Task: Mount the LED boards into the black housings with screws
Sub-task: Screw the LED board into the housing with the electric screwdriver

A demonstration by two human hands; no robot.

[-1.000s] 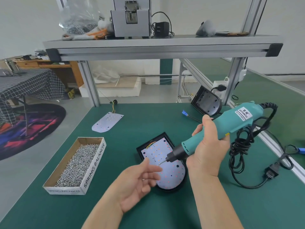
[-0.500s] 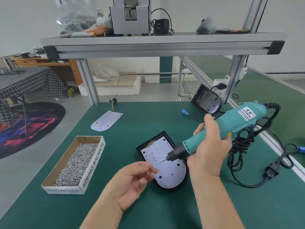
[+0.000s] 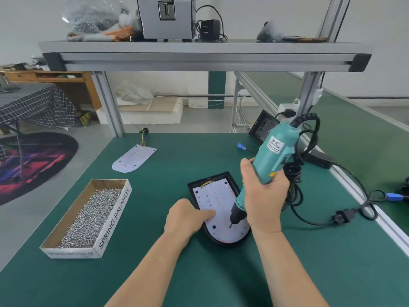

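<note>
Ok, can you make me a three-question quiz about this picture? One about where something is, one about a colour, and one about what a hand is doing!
1. Where is the box of screws?
A) on the top shelf
B) on the green table, left of the black housing
C) inside a drawer

2. What colour is the body of the electric screwdriver?
A) red
B) teal
C) yellow

3. What is the left hand doing?
A) pressing a finger on the LED board
B) scooping up screws
C) holding a cable

Answers:
1 B, the box sits on the table to the housing's left.
2 B, its handle is blue-green.
3 A, a straight finger lies on the board while the right hand grips the screwdriver.
</note>
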